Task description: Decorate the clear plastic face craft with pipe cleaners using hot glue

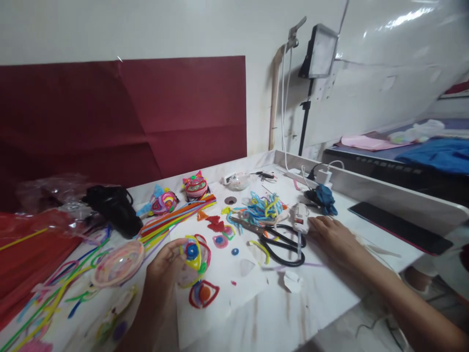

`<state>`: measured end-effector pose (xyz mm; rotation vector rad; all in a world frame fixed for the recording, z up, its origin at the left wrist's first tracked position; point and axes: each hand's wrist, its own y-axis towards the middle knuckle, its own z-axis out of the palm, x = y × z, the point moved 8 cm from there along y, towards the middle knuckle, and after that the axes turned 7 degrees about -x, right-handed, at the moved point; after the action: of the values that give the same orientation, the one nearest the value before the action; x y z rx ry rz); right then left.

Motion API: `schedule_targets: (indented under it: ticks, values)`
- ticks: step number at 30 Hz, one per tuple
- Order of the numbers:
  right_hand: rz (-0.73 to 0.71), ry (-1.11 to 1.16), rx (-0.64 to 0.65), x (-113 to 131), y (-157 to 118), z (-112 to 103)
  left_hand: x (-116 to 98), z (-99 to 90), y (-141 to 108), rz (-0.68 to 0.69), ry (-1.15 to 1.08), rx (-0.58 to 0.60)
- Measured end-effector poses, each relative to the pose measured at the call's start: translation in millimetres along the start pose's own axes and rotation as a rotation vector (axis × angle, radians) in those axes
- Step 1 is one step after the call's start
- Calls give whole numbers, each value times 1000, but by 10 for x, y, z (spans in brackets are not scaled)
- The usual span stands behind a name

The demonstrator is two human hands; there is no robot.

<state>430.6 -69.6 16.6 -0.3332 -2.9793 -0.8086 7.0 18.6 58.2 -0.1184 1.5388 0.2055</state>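
Observation:
My left hand [166, 264], at the lower left of the middle, pinches the left edge of a colourful craft piece [195, 259] with yellow, blue, green and red loops. Just below that piece is a red-edged shape with an orange centre [204, 293]. On the right, my right hand [328, 237] is at a white glue gun [300, 217], its fingers by the gun's right side; its grip is unclear. Black-handled scissors [282, 247] lie beside the gun. A white paper sheet [216, 322] is under the craft piece.
Pipe cleaners [176, 220] and two finished colourful pieces [164, 201] [196, 186] lie behind my left hand. Cut blue and yellow strands [262, 208] are heaped mid-table. A phone [399, 227] lies at right, near the raised table edge [384, 188]. A lamp [318, 51] stands behind.

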Motion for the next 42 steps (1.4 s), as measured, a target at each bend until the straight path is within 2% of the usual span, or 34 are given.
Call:
schedule_targets:
  ticks: [3,5,7,9,11,15,17,21,25,30,42]
  values:
    - [-9,-87,37,57,-18,-139,9,-4,13,-4,20,22]
    - [1,-91,-40,169,-10,-397,19,-10,26,6,20,18]
    - [-45,73,-122,431,8,-687,31,-4,29,10,8,22]
    - [-68,362,-173,762,38,-939,27,6,16,19,-3,36]
    - [-94,600,-83,1164,85,-1018,4,20,-18,39,-3,67]
    - [-164,891,67,1944,203,-937,-34,98,-113,72,-8,217]
    - [-210,999,116,2269,278,-807,-46,96,-127,89,-4,233]
    - [-220,1161,159,2672,444,-532,-62,92,-130,106,12,230]
    - [-196,1241,241,2833,513,-352,-61,107,-146,139,54,248]
    - [-157,1261,291,2870,502,-246,-48,130,-157,173,95,277]
    - [-199,1174,298,2884,502,-275,-113,145,-182,261,168,281]
